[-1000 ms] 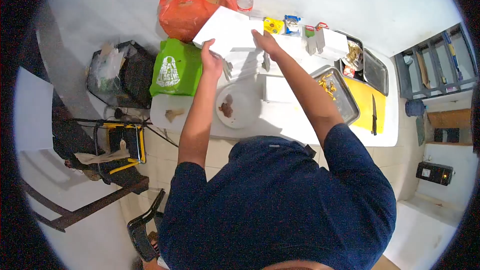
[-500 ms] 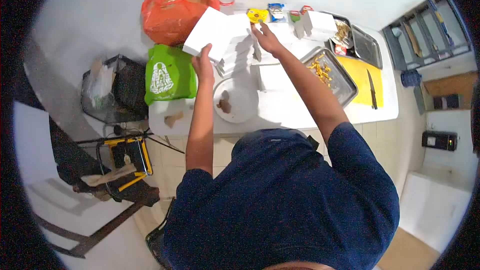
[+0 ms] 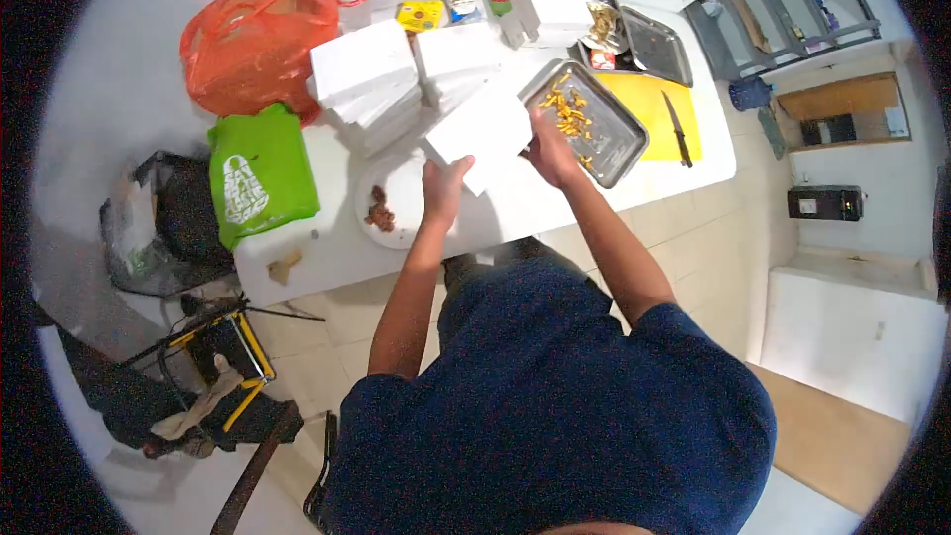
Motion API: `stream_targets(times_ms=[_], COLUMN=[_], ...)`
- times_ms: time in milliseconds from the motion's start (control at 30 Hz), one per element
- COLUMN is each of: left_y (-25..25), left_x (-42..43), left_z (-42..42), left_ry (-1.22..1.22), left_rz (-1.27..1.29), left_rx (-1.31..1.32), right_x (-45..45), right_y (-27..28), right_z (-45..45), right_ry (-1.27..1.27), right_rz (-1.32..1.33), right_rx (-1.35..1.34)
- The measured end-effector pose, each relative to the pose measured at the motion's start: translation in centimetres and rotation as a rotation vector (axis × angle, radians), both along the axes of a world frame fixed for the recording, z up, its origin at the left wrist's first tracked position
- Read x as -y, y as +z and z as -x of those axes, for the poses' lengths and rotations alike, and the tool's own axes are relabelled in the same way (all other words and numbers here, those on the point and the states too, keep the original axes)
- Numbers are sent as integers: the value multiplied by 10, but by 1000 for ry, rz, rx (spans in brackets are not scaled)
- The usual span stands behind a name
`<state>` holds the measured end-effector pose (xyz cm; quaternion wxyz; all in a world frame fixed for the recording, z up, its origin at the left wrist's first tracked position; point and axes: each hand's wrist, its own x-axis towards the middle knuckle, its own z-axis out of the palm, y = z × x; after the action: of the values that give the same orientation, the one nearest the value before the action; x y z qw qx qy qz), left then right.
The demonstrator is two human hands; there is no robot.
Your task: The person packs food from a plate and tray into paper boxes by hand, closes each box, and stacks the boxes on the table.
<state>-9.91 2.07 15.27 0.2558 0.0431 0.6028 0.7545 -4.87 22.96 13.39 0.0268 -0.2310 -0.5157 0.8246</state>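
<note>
Between my two hands is a white box (image 3: 483, 131), tilted, near the front of the table. My left hand (image 3: 444, 190) grips its near left corner with the thumb on top. At the right side, my right hand (image 3: 552, 151) closes round the box edge, its fingers partly hidden. Just left of the box lies a white plate (image 3: 404, 235) with a small heap of brown food (image 3: 378, 211). Behind stand a tall stack of white boxes (image 3: 365, 69) and another white stack (image 3: 458, 54). A metal tray (image 3: 616, 163) holding yellow-brown strips (image 3: 567, 114) is close to my right hand.
A knife (image 3: 678, 129) lies on a yellow board (image 3: 644, 99) at the right. Red (image 3: 263, 40) and green bags (image 3: 263, 173) occupy the left side. Small packets (image 3: 421, 15), more white boxes (image 3: 555, 17) and another tray (image 3: 659, 50) line the back. A folding chair (image 3: 223, 367) stands below left.
My left hand has come off the tall stack, where a box now rests on top. Both hands have drawn nearer my body and now hold another box. The view has shifted to the right.
</note>
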Motion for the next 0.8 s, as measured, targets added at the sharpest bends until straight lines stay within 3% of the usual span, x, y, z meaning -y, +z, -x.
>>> stream_targets(times_ms=[133, 333, 400, 600, 700, 800], left_y=[-35, -114, -76, -159, -119, -72], left_x=[-28, -63, -70, -91, -96, -104], left_z=[-24, -61, -76, -109, -124, -125], left_ry=[-101, -84, -128, -146, -240, -389], left_rz=[54, 256, 265, 409, 422, 786], left_rx=[187, 78, 236, -206, -279, -115], right_x=[-21, -58, -71, -106, -113, -113], right_y=[0, -57, -74, -109, -118, -132], right_z=[-47, -96, -112, -155, -161, -162], right_ry=[-54, -70, -70, 45, 76, 121], right_rz=[15, 69, 137, 202, 105, 84], right_rx=[170, 228, 236, 251, 366, 355])
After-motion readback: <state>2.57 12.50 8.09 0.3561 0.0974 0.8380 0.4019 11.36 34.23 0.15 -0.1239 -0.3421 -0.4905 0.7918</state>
